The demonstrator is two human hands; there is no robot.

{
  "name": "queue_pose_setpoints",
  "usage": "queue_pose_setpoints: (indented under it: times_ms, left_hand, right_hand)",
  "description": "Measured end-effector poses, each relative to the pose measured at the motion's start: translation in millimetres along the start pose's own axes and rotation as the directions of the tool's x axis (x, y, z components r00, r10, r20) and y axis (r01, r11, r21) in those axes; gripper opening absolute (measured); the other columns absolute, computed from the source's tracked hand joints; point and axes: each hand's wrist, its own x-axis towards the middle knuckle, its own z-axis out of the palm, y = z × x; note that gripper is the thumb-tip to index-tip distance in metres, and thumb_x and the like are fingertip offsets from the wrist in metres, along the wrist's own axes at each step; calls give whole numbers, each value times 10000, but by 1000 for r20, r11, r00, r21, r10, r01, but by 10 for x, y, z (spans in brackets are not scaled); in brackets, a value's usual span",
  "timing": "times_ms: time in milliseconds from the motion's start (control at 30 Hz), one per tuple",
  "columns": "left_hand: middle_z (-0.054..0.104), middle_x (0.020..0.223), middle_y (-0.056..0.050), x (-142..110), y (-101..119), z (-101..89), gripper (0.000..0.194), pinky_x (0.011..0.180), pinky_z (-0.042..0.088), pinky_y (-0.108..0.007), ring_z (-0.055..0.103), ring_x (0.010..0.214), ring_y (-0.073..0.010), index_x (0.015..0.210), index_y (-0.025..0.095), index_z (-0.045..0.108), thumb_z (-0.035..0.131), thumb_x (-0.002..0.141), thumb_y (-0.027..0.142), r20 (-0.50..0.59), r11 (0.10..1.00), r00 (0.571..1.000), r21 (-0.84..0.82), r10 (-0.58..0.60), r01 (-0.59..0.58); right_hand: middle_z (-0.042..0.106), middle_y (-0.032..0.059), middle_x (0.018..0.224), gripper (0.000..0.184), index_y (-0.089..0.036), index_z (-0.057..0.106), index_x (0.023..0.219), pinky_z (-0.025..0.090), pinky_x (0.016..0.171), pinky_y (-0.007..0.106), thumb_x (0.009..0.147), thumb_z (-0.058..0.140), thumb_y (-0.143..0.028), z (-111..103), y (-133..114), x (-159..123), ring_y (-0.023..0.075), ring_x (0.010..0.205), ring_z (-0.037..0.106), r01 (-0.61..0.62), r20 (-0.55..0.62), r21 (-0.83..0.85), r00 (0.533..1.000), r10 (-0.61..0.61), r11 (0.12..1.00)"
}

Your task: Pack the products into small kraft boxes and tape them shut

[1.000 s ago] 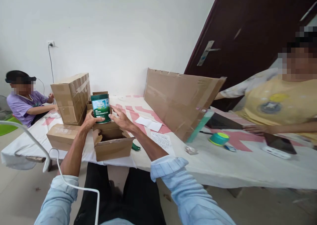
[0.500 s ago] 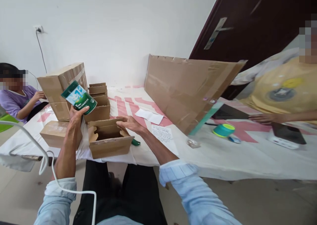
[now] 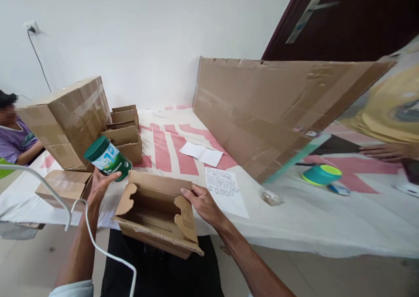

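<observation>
My left hand [image 3: 104,182] is wrapped round a green canister [image 3: 113,157] with a dark green lid and a blue-and-white label, tilted left of the box. With my right hand [image 3: 203,201] I grip the back right corner of an open cardboard box [image 3: 157,192], thumb over its edge. The box is tipped toward me at the table's front edge, its flaps up and bare cardboard showing inside. Close behind the canister are several open small boxes [image 3: 126,135]. A closed carton [image 3: 65,183] lies left of my left hand.
A large taped carton [image 3: 68,118] stands at the left. A big cardboard panel [image 3: 262,109] leans across the table [image 3: 294,227]. Papers [image 3: 225,192], a small clear packet [image 3: 271,197] and a teal tape roll [image 3: 322,175] lie rightward. A white cable [image 3: 94,240] crosses by my left arm. People sit on both sides.
The open box has come toward me and tipped, showing its inside, with my right hand on its corner. The canister has turned and moved lower. My view has shifted right.
</observation>
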Motion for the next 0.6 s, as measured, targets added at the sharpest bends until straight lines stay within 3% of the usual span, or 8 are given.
queue_pose_setpoints:
  times_ms: [133,300,433,600]
  left_hand:
    - [763,1162,-120,47,-222,122,842,1034,578,-534,732,1132,-371,1206,178,630,1031,489,359,65,993,998,112,26,-34]
    - [718,1224,-119,200,-708,372,760,1050,554,-474,706,1149,-324,1218,206,606,976,569,346,89,968,981,167,173,-186]
    - [719,1157,-82,400,-967,567,786,971,585,-416,711,1122,-300,1222,235,590,972,547,359,78,983,987,113,137,-146]
    - [719,1122,-66,678,-1109,628,828,991,584,-451,703,1157,-324,1226,247,582,987,513,361,47,985,996,147,81,-87]
  right_hand:
    - [708,50,756,621,-196,720,818,536,649,307,849,667,-814,-144,81,-83,212,708,630,-50,-75,18,996,51,999]
    - [697,47,724,666,-195,716,790,533,611,287,836,657,-857,-169,199,-101,198,670,621,-83,-119,79,989,92,993]
    - [720,56,749,661,-181,752,847,541,600,282,854,658,-835,-142,206,-90,197,667,624,-91,-102,120,989,103,989]
    - [726,67,777,613,-176,756,845,564,621,277,879,672,-782,-177,207,-105,204,701,645,-96,-115,185,986,118,978]
